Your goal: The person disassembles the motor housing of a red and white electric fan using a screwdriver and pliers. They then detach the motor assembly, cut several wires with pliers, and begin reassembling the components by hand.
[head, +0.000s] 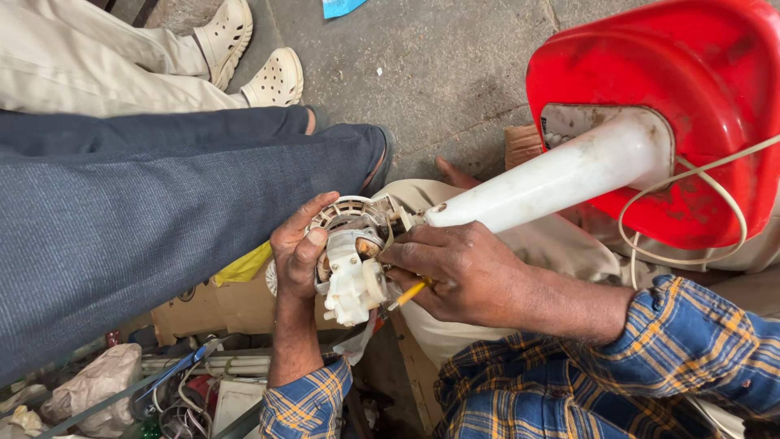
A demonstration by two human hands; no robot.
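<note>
Head view: left hand [296, 256] cups the round white plastic fan motor housing [353, 256], thumb and fingers [313, 215] wrapped round its rim. Right hand [455, 272] presses on the housing from the other side, fingers closed on a thin yellow-handled tool [409, 293]. Housing sits over the lap, on the end of a white plastic stand tube [561, 175] running to the red plastic base [674, 106]. Cream cord [735, 207] loops beside the base.

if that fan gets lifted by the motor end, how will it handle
Probably top-heavy: the red base sits far out on the white stem. The stem looks stiff. The cord loops loosely and would likely dangle. The motor looks bare, maybe fragile.
</note>
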